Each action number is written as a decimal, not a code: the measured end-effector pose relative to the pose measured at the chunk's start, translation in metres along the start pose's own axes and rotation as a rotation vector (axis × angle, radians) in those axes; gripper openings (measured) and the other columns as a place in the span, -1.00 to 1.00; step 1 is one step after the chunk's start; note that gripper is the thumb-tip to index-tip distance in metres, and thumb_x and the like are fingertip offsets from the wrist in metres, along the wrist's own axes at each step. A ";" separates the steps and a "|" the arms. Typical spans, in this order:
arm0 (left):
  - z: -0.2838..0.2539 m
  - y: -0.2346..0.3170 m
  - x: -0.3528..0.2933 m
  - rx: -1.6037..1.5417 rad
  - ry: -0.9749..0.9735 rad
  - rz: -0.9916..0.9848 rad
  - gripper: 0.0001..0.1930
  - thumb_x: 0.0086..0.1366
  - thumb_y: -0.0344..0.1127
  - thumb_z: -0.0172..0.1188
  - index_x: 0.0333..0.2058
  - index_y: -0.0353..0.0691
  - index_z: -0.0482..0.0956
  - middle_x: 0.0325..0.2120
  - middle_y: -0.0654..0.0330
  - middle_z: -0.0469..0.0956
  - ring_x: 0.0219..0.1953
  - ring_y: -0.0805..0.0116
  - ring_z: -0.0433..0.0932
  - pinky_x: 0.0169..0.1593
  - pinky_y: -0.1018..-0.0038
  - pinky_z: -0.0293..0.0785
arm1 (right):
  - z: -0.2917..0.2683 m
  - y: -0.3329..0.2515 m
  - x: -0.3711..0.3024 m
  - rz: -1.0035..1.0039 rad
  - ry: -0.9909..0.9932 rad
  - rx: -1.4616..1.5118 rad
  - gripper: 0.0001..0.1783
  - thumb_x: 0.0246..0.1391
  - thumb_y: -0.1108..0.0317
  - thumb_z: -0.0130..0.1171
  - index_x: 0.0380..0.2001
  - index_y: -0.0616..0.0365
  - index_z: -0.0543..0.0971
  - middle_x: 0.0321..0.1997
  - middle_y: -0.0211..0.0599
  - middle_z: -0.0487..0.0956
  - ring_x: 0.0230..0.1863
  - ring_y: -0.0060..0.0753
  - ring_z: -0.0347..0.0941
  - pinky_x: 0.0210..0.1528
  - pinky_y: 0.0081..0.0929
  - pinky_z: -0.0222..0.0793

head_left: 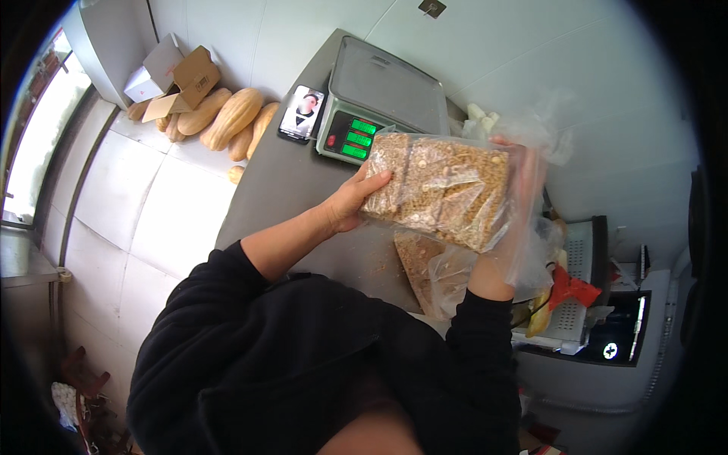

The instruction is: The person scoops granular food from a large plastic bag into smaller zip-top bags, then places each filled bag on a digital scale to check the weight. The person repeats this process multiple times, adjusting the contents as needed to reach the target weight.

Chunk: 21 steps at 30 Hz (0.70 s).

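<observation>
A clear plastic bag [447,186] packed with light-brown, crumbly, grain-like pieces is held up in front of me, over the counter. My left hand [355,201] grips its left end, thumb on top and the other fingers underneath. At the right end, my right hand [525,186] shows blurred through loose clear plastic, its fingertips at the bag's far edge. Just beyond the bag stands a scale [390,87] with a grey tray and a lit green display. Below the bag lies a brown slab or board [413,258], partly covered by crumpled plastic.
A phone [302,114] lies left of the scale on the grey counter [265,193]. Pumpkins [233,120] and an open cardboard box [189,83] sit on the floor at left. At right are a perforated metal tray [580,258], a red plastic bag [569,288] and loose clear bags.
</observation>
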<state>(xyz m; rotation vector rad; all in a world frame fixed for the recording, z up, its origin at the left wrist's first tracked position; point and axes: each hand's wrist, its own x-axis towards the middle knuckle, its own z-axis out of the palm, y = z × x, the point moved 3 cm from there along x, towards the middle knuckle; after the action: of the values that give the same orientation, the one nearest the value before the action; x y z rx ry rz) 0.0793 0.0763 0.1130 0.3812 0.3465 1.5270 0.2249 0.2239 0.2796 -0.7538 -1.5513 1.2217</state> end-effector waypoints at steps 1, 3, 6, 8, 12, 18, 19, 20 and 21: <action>-0.008 -0.002 -0.003 -0.009 0.024 0.016 -0.20 0.24 -0.09 0.16 0.31 0.05 -0.16 0.17 0.19 0.20 0.18 0.25 0.25 0.17 0.23 0.27 | 0.006 0.008 -0.004 -0.047 -0.074 0.068 -0.70 0.26 0.17 -0.07 -0.26 0.21 0.46 -0.34 -0.15 0.54 -0.34 -0.28 0.51 -0.21 -0.38 0.44; -0.023 -0.003 -0.008 0.013 0.059 0.034 -0.22 0.25 -0.14 0.16 0.31 0.04 -0.14 0.16 0.19 0.23 0.16 0.26 0.27 0.16 0.25 0.28 | 0.009 0.028 -0.009 -0.093 -0.100 0.081 -0.64 0.26 0.15 -0.07 -0.32 0.27 0.48 -0.37 -0.09 0.56 -0.32 -0.28 0.52 -0.19 -0.36 0.43; -0.044 -0.004 -0.012 0.107 0.075 0.062 -0.23 0.25 -0.16 0.17 0.30 -0.01 -0.12 0.16 0.18 0.22 0.17 0.26 0.26 0.17 0.26 0.28 | 0.005 0.057 -0.014 0.011 -0.106 0.067 -0.60 0.25 0.11 -0.07 -0.39 0.27 0.50 -0.39 -0.09 0.57 -0.31 -0.29 0.52 -0.18 -0.36 0.42; -0.059 -0.010 -0.013 0.159 0.089 0.054 -0.25 0.26 -0.16 0.15 0.30 -0.03 -0.09 0.16 0.17 0.23 0.16 0.26 0.28 0.16 0.26 0.29 | 0.004 0.075 -0.019 0.113 -0.088 0.142 -0.60 0.25 0.10 -0.07 -0.41 0.25 0.50 -0.39 -0.12 0.58 -0.31 -0.31 0.52 -0.16 -0.38 0.41; -0.096 -0.030 -0.017 0.164 0.160 -0.090 -0.33 0.29 -0.15 0.10 0.28 -0.09 0.00 0.12 0.15 0.31 0.11 0.29 0.35 0.15 0.27 0.31 | 0.011 0.105 -0.035 0.128 -0.024 0.125 -0.65 0.23 0.10 -0.02 -0.40 0.17 0.50 -0.38 -0.22 0.57 -0.32 -0.37 0.51 -0.14 -0.42 0.38; -0.138 -0.041 -0.027 0.445 0.438 -0.240 -0.44 0.32 -0.10 0.03 0.21 -0.20 0.19 0.05 0.08 0.39 0.03 0.28 0.41 0.09 0.41 0.33 | 0.035 0.148 -0.061 0.277 0.162 0.208 -0.77 0.18 0.24 0.06 -0.40 0.21 0.51 -0.43 -0.30 0.55 -0.39 -0.46 0.47 -0.31 -0.53 0.40; -0.139 -0.036 -0.027 0.655 0.400 -0.184 -0.45 0.33 -0.09 0.02 0.20 -0.22 0.20 0.06 0.08 0.38 0.03 0.28 0.41 0.09 0.43 0.32 | 0.042 0.151 -0.066 0.283 0.128 0.222 -0.78 0.17 0.26 0.06 -0.40 0.21 0.51 -0.42 -0.29 0.55 -0.39 -0.46 0.47 -0.29 -0.52 0.40; -0.137 -0.031 -0.028 0.859 0.345 -0.175 -0.46 0.34 -0.08 0.00 0.20 -0.24 0.22 0.07 0.09 0.37 0.03 0.29 0.40 0.08 0.44 0.32 | 0.049 0.155 -0.069 0.299 0.131 0.229 -0.79 0.17 0.28 0.05 -0.40 0.22 0.51 -0.42 -0.28 0.56 -0.38 -0.46 0.47 -0.28 -0.51 0.40; -0.135 -0.026 -0.029 1.076 0.323 -0.165 -0.46 0.35 -0.07 -0.02 0.19 -0.26 0.23 0.08 0.09 0.36 0.03 0.29 0.40 0.08 0.45 0.32 | 0.055 0.158 -0.072 0.326 0.138 0.235 -0.80 0.16 0.30 0.05 -0.40 0.23 0.51 -0.41 -0.28 0.56 -0.38 -0.46 0.47 -0.27 -0.50 0.40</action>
<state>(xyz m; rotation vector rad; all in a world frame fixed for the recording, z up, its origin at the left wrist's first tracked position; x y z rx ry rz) 0.0413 0.0500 -0.0201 0.9093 1.4305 1.1220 0.1811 0.1882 0.1065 -0.9369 -1.1767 1.5253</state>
